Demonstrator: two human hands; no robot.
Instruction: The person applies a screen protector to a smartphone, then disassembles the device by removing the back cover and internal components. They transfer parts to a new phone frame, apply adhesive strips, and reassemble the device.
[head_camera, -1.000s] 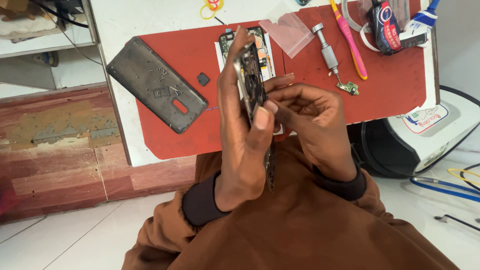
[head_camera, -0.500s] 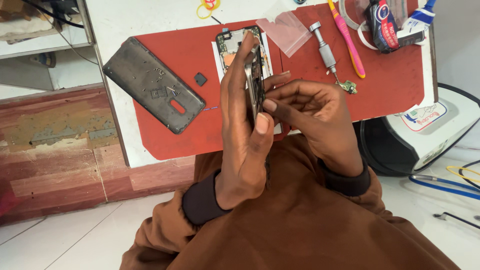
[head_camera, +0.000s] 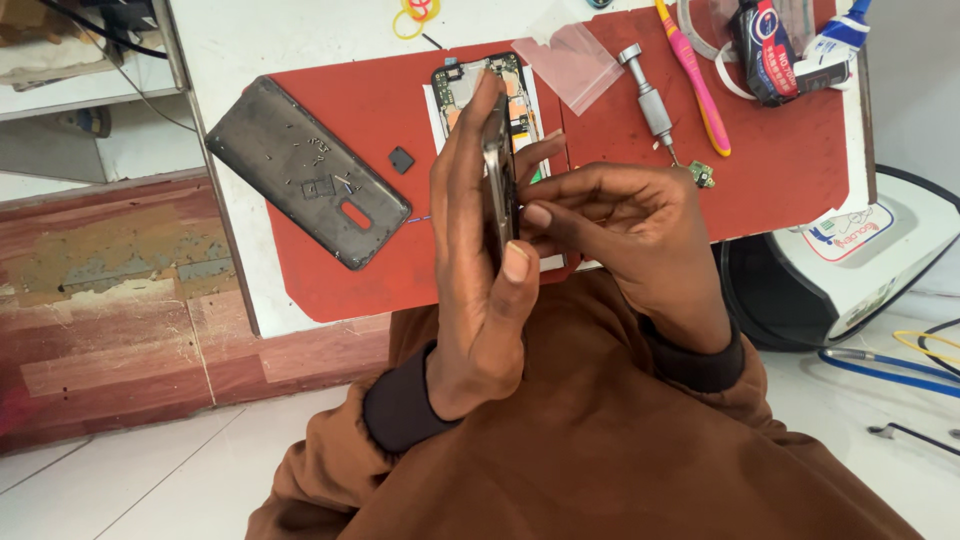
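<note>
Phone frame (head_camera: 497, 175) stands on edge, clamped in the upright left hand (head_camera: 480, 260), right hand (head_camera: 625, 225) pinching its side.

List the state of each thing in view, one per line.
left hand: gripping the phone body on edge, upright
right hand: fingertips pinched at the phone body's side
phone body: held above the mat, edge toward camera
back cover: off, lying flat on the red mat
opened phone: flat on mat, internals exposed
screwdriver: lying down, unheld
pink tool: lying down, unheld
</note>
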